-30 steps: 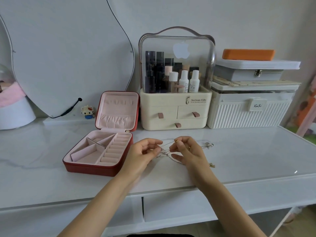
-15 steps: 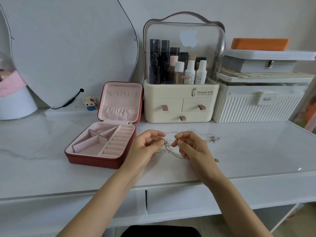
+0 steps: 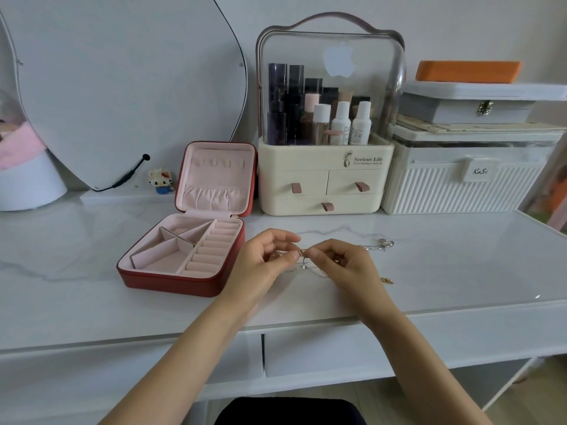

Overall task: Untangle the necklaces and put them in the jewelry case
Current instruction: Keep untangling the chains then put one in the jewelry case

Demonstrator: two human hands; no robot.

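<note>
At frame centre, left hand (image 3: 264, 262) and right hand (image 3: 340, 260) each pinch the tangled necklaces (image 3: 302, 256); advise slow, gentle separation of the 2 chains.

Two bare forearms showing no sleeves, left hand (image 3: 264, 259) wearing nothing visible, right hand (image 3: 343, 265) wearing a small ring on one finger, dark garment showing at the lap.

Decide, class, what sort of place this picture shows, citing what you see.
Probably a bedroom dressing table: a curved white-backed mirror, a cream plastic cosmetics organiser full of bottles, and an open red jewellery case with pink lining on a white marble-look top.
</note>
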